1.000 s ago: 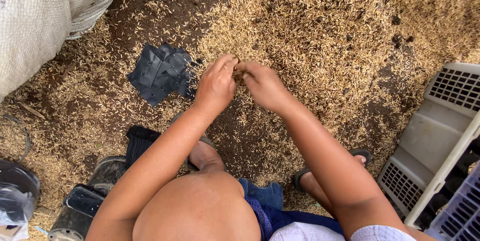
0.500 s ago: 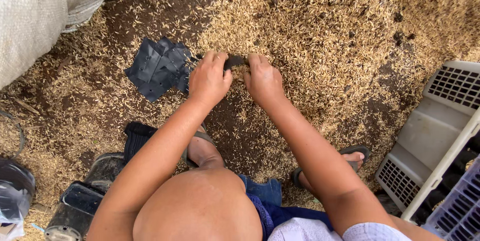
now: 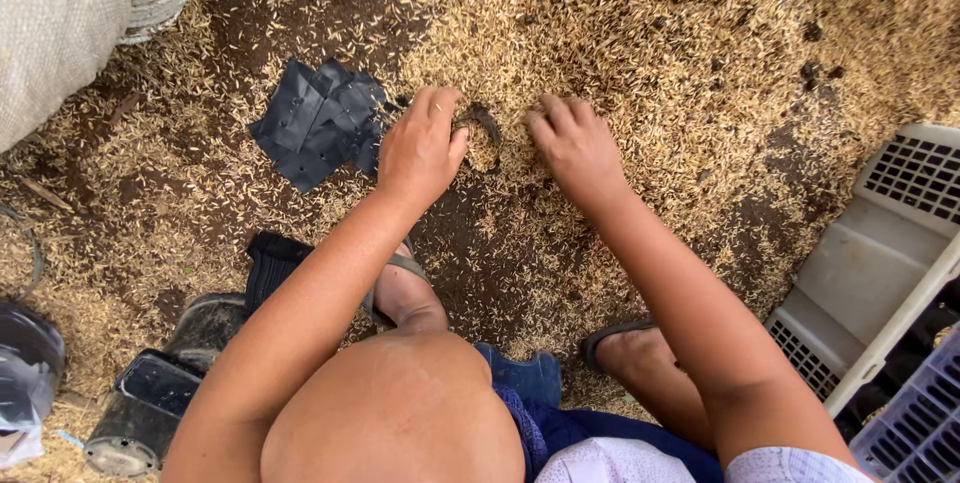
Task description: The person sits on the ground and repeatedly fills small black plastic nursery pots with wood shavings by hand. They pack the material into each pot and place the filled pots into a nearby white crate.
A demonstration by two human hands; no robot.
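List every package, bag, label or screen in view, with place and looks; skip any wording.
Sack: top left, big, off-white woven.
Black bags: flat pile on the husks, beside the left hand.
Small bag: dark, open, between left hand and right hand.
Crates: right edge, grey and lilac plastic.
No labels or screens show.

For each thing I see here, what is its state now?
Left hand: flat, fingers in the husks, beside a small dark bag.
Right hand: flat on the husks, holding nothing.
Small dark bag: half buried, mouth open.
Black bags: flat, in a loose pile.
Sack: full, lying down.
Grey crate: tilted.
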